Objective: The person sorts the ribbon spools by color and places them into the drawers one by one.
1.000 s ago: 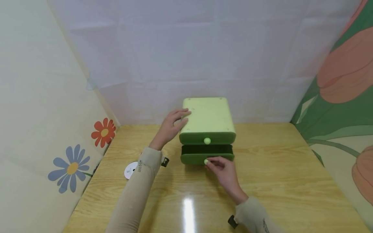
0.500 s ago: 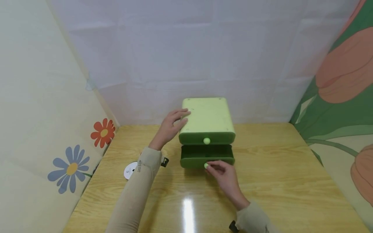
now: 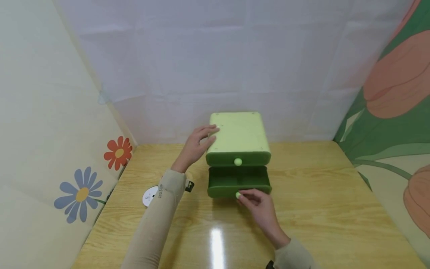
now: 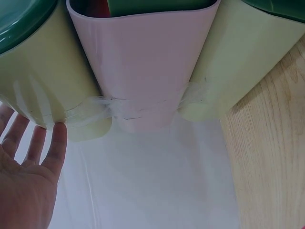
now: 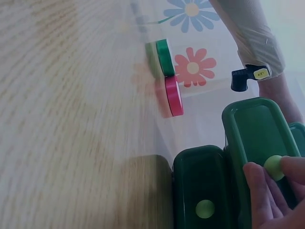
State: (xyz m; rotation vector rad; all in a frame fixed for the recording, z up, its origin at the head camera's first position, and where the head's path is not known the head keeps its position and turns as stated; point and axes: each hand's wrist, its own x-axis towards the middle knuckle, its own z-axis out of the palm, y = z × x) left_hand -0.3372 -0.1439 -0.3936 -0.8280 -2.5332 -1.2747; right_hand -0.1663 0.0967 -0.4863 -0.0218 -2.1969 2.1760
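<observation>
A light-green drawer cabinet (image 3: 239,131) with dark green drawer fronts stands on the table; the right wrist view shows three stacked drawers. My right hand (image 3: 263,215) pinches the round knob (image 5: 274,167) of the middle drawer (image 3: 221,191), which is pulled partway out. In the head view no contents show in its visible part. My left hand (image 3: 196,145) rests on the cabinet's upper left side with fingers extended, fingertips touching the green wall in the left wrist view. The top drawer (image 3: 220,159) and bottom drawer (image 5: 200,176) sit closed.
Two ribbon rolls, one green (image 5: 165,57) and one pink (image 5: 174,95), stand on the table; in the head view a white roll face (image 3: 149,196) shows partly behind the left sleeve. Clear tape (image 4: 138,109) joins the cabinet's pink middle section (image 4: 143,62) to its neighbours.
The middle drawer has slid farther out toward the person, with the right hand moving back on its knob. The left hand stays in place on the cabinet.
</observation>
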